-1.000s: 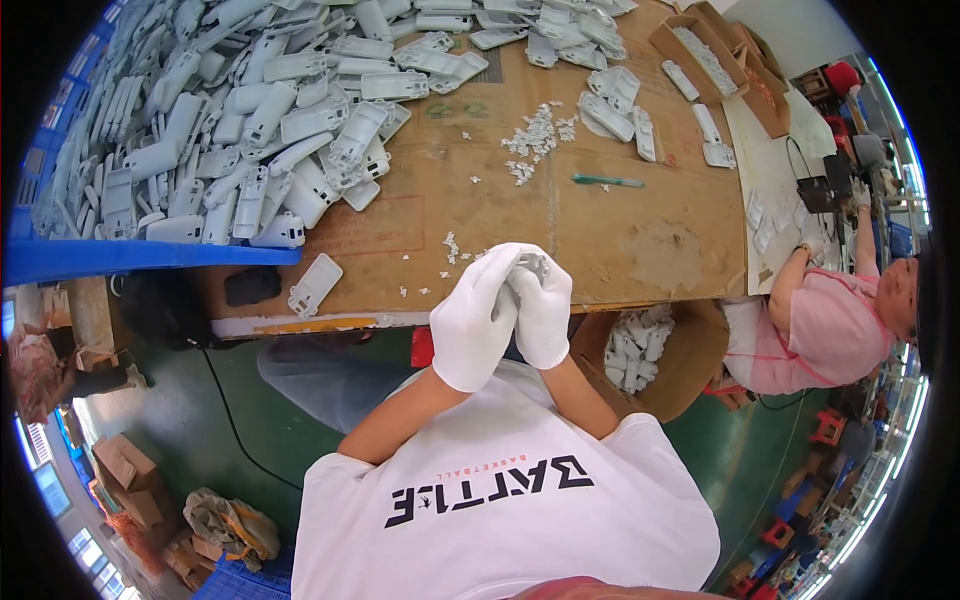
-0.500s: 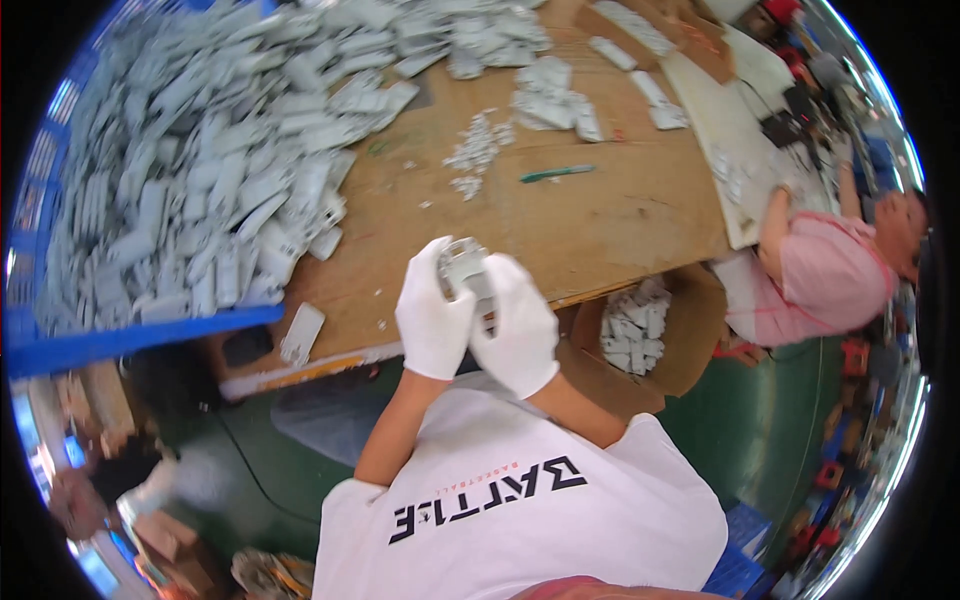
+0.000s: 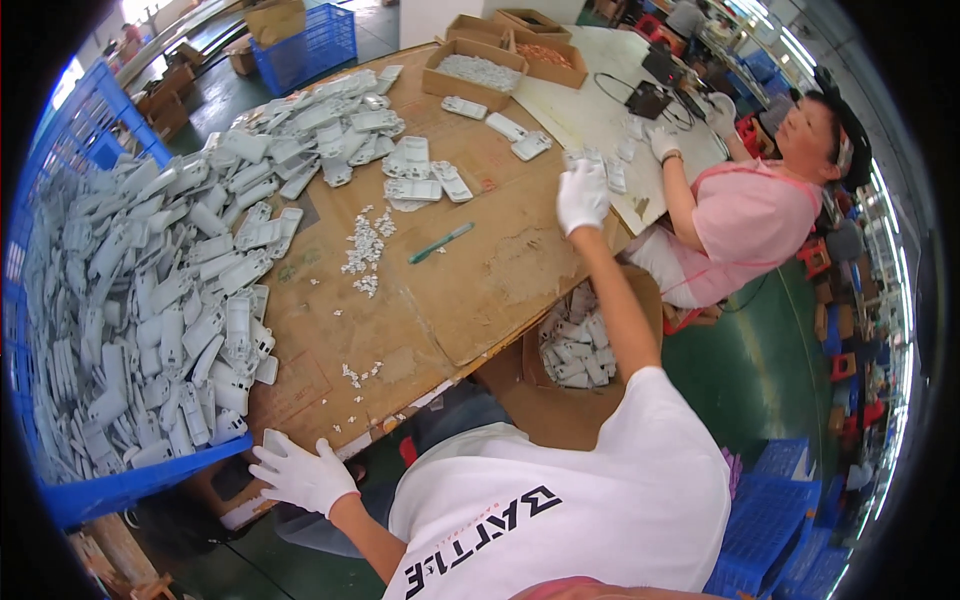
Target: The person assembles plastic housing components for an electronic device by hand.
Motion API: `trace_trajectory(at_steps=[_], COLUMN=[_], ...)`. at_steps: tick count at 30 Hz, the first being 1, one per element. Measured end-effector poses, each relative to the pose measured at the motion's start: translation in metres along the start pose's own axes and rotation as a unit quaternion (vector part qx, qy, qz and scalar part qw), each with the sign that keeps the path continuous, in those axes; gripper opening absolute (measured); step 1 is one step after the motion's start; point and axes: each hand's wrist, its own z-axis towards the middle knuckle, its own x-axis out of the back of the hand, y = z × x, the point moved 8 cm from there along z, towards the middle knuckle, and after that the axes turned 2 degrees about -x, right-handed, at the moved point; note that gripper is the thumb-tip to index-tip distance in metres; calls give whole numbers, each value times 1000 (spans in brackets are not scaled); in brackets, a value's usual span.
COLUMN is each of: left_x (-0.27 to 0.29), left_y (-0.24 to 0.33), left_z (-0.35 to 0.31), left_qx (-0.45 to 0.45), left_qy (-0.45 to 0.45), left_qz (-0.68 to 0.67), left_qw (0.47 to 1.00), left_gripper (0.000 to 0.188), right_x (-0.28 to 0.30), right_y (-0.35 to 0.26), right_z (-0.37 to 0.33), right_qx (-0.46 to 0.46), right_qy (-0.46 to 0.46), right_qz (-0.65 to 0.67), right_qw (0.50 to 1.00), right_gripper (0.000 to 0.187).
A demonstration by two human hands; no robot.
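My right hand (image 3: pixel 583 198), in a white glove, is stretched out to the far right at the seam between the cardboard-topped table and a white board. Its fingers are closed round a pale grey plastic housing (image 3: pixel 582 156), part of which the glove hides. Close beside it lies another housing (image 3: pixel 614 176). At the near left edge of the table, my gloved left hand (image 3: pixel 308 477) is open with its fingers spread. Its fingertips are beside a single light housing (image 3: pixel 273 439), partly covered; whether they touch it I cannot tell.
A blue crate (image 3: pixel 150 487) heaped with grey housings (image 3: pixel 150 340) fills the left. Small white parts (image 3: pixel 367 245) and a green pen (image 3: pixel 441 243) lie mid-table. A carton of housings (image 3: pixel 578 350) stands below the edge. A co-worker in pink (image 3: pixel 745 220) sits at right.
My hands were together over the near table edge, holding a housing. They have parted: the right went far right with a housing, the left went to the near left and opened. The view has shifted.
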Motion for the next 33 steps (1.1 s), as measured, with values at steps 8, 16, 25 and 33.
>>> trace_trajectory(at_steps=[8, 16, 25, 33], left_x=[-40, -49, -43, -51], left_y=[-4, 3, -1, -25], left_z=[9, 28, 38, 42], left_qx=[-94, -179, -238, -229], left_qy=[88, 60, 113, 171], left_qz=[-198, -362, -337, -439], left_qw=[972, 913, 904, 852], left_gripper=[75, 22, 13, 16], right_x=[-22, 54, 67, 82], right_y=[-9, -216, -277, -254], right_z=[45, -215, -231, -270], right_qx=[80, 395, 407, 321], right_qy=[5, -101, -85, -341], right_qz=[-176, 357, 401, 468], right_qw=[981, 840, 816, 749], right_gripper=[36, 38, 28, 21])
